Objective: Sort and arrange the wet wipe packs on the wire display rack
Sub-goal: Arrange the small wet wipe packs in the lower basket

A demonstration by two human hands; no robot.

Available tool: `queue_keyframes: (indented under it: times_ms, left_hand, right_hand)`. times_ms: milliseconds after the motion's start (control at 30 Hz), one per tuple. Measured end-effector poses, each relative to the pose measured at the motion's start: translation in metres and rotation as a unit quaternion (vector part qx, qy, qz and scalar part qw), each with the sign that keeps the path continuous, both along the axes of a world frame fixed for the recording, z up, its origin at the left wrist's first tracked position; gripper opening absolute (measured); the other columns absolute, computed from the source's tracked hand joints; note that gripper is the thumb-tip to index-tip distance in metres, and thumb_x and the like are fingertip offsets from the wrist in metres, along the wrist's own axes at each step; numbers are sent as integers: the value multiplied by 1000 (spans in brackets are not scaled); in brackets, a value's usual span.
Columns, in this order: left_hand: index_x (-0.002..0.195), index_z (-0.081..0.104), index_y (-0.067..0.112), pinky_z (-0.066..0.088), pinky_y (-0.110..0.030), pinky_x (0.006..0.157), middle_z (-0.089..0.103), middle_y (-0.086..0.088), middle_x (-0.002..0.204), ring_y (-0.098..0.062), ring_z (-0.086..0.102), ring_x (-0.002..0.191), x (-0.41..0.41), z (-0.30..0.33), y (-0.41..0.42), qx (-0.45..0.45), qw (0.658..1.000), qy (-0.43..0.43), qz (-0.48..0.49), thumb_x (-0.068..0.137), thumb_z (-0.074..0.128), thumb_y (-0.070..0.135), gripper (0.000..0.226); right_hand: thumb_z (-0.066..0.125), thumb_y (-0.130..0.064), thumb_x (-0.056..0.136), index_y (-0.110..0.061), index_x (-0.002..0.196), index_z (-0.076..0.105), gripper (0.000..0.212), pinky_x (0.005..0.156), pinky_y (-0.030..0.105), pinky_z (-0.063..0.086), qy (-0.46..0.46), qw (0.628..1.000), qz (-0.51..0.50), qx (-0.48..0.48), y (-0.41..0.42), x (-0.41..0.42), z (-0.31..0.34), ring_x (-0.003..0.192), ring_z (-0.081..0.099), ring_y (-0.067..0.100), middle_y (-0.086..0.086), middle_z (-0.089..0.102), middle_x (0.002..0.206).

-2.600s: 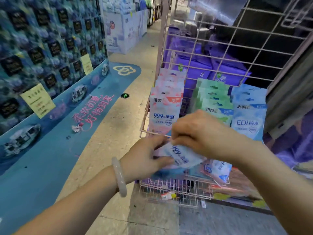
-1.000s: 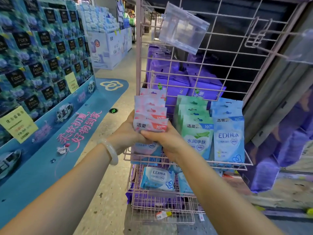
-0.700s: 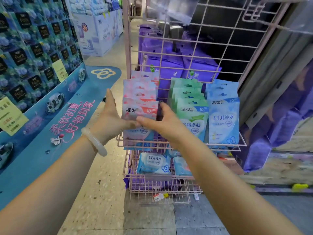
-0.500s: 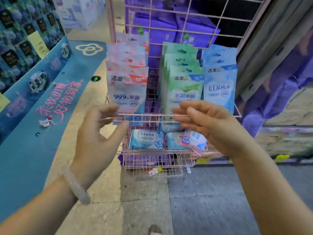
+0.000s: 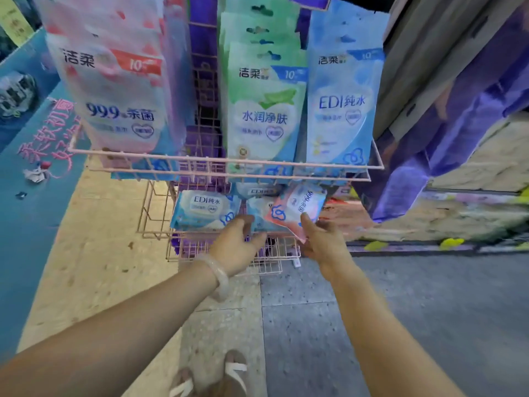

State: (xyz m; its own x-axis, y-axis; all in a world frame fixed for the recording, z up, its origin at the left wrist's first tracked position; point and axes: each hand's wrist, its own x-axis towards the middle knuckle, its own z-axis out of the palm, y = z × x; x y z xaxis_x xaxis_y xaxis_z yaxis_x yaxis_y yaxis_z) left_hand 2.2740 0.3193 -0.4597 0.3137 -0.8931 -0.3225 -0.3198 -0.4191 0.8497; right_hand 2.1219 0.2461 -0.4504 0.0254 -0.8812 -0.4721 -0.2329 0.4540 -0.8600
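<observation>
The pink wire display rack [image 5: 229, 163] fills the upper view. On its upper tier stand three rows of wet wipe packs: pink packs [image 5: 114, 90] on the left, green packs [image 5: 264, 98] in the middle, blue packs [image 5: 342, 104] on the right. Down in the lower basket [image 5: 217, 247] lie a blue EDI pack [image 5: 204, 209] and a tilted pink pack [image 5: 297, 209]. My right hand [image 5: 322, 239] grips the pink pack's lower corner. My left hand [image 5: 236, 242], with a pale bangle at the wrist, touches a blue pack [image 5: 256, 212] beside it, fingers curled.
Purple bulk packs [image 5: 204, 138] sit behind the rack. A blue floor display [image 5: 25, 173] with pink lettering runs along the left. Purple wrapped goods [image 5: 458, 124] lean at the right. Tiled floor [image 5: 315, 325] lies below, with my sandalled feet [image 5: 210, 376] at the bottom edge.
Both hands have dropped from the upper tier's front rail to the lower basket. My right hand has taken hold of the pink pack. The view has moved closer and tilted down.
</observation>
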Motion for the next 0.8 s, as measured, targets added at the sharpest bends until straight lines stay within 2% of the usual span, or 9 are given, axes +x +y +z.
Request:
queue_keyframes:
  times_ms: [100, 233, 333, 400, 500, 567, 600, 700, 800]
  left_hand:
    - [133, 43, 15, 38, -31, 105, 53, -8, 132, -25, 51, 122, -20, 0, -30, -25, 999, 16, 17, 86, 60, 25, 51]
    - [126, 51, 19, 46, -32, 97, 62, -4, 122, -23, 60, 108, -32, -2, -40, -10, 1000, 26, -10, 87, 56, 20, 40]
    - [102, 65, 20, 46, -12, 67, 66, 5, 98, -17, 63, 88, 0, -2, -34, -40, 998, -32, 27, 83, 56, 10, 23]
    - [99, 65, 20, 42, -13, 56, 64, -1, 93, -22, 59, 78, 46, 0, -33, -32, 991, -119, 55, 79, 51, 13, 24]
    - [118, 56, 12, 46, -33, 94, 61, -17, 120, -31, 58, 109, 111, -6, -34, 85, 976, -202, 14, 79, 67, 26, 43]
    - [127, 43, 14, 37, -38, 107, 51, -12, 135, -29, 48, 126, 125, -12, -33, 142, 986, -90, 1, 75, 74, 28, 63]
    - [128, 40, 15, 34, -38, 109, 51, -9, 135, -28, 47, 128, 127, -17, -34, 141, 988, -54, 10, 72, 76, 29, 68]
    - [134, 40, 9, 39, -36, 103, 56, -11, 130, -30, 53, 119, 129, -25, -38, 173, 979, -106, 31, 62, 80, 45, 90]
    - [125, 49, 6, 44, -43, 102, 61, -12, 124, -30, 57, 113, 126, -23, -39, 143, 985, -81, 44, 56, 86, 38, 85]
  right_hand:
    - [63, -32, 84, -11, 103, 59, 28, 69, 37, 55, -32, 999, -8, 41, -4, 10, -6, 74, 62, 27, 10, 66, 91]
    - [65, -36, 82, -8, 113, 59, 42, 66, 33, 54, -63, 993, 9, 96, -8, 9, -7, 76, 64, 25, 14, 68, 95]
    - [71, -34, 75, -13, 104, 62, 37, 66, 30, 54, -92, 986, 21, 136, -14, -6, -7, 67, 63, 19, 7, 69, 83]
    - [72, -29, 75, -15, 99, 62, 30, 66, 33, 57, -113, 983, 10, 146, -17, -15, -9, 65, 63, 20, 6, 68, 81]
    - [70, -22, 76, -15, 99, 63, 25, 69, 34, 56, -148, 978, 1, 149, -14, -27, -17, 72, 65, 22, 8, 69, 89]
    - [67, -16, 76, -13, 102, 64, 26, 74, 38, 57, -192, 970, -11, 149, -9, -36, -23, 75, 69, 22, 8, 73, 90]
    - [65, -13, 76, -11, 101, 64, 24, 74, 39, 58, -216, 965, -19, 146, -7, -40, -25, 75, 71, 21, 8, 74, 87]
    - [61, -7, 79, -9, 102, 62, 23, 66, 32, 60, -247, 961, -44, 117, -2, -50, -26, 73, 72, 17, 5, 76, 82]
    - [58, -7, 79, -14, 105, 62, 27, 63, 27, 58, -220, 972, -35, 79, 0, -61, -24, 70, 71, 14, 0, 75, 81]
